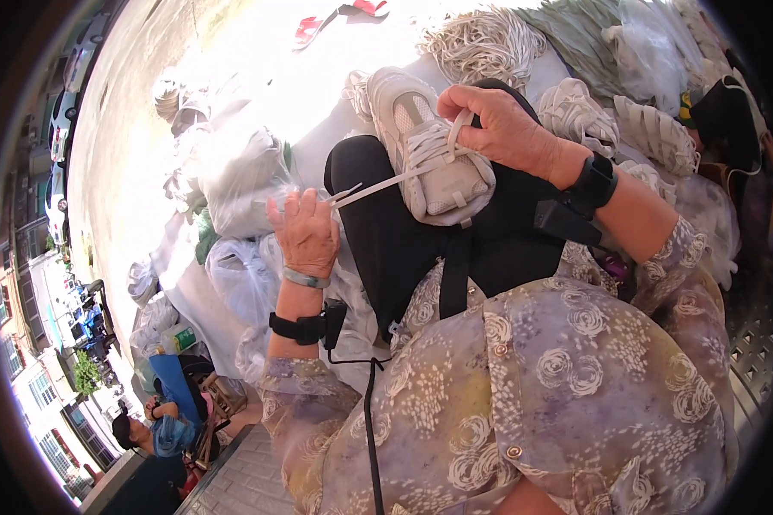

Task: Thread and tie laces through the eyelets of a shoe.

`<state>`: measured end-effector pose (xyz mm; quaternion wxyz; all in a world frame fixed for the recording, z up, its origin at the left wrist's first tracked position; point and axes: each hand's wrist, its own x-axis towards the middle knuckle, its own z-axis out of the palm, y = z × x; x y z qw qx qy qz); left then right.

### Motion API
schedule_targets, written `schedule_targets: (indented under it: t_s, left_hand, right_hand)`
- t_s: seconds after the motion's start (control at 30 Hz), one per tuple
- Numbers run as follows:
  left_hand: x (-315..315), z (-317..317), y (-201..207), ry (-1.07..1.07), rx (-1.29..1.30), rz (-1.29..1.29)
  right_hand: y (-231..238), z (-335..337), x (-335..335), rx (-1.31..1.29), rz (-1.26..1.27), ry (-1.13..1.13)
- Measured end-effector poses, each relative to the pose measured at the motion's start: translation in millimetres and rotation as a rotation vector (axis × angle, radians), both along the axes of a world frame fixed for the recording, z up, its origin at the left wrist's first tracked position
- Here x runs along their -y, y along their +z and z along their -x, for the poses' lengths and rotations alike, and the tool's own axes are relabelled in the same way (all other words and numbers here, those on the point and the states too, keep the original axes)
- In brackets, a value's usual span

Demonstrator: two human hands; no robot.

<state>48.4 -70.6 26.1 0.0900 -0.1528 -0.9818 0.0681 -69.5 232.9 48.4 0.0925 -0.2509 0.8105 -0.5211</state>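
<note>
A pale grey-white sneaker [442, 172] rests on my lap, on black cloth, with its toe pointing away from its heel tab at my waist or the reverse; I cannot tell. Its white shoelace [386, 183] is partly threaded and runs taut to the left. My left hand [305, 232] is closed at the free end of that lace, left of my knee. At the shoe's upper right, my right hand [502, 129] pinches a loop of the same lace between thumb and fingers. Both wrists wear black strapped devices.
A heap of loose white laces [483, 47] lies beyond my knees. More pale sneakers [580, 116] are piled to the right. Clear plastic bags [245, 275] bulge on the left. A black cable [369, 429] hangs down my front. Another person [167, 429] sits at the lower left.
</note>
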Motion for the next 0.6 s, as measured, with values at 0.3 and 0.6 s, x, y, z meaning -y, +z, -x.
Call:
schedule_targets:
  t_s: [0.3, 0.6]
  left_hand:
    - [145.9, -83.6, -7.4, 0.595, 0.248, 0.348]
    - [170.6, -99.0, -42.4, 0.814, 0.362, -0.665]
  right_hand:
    - [-28.8, -19.2, -24.4, -0.085, -0.154, 0.135]
    - [-11.6, -21.0, -85.0, -0.289, -0.437, 0.177]
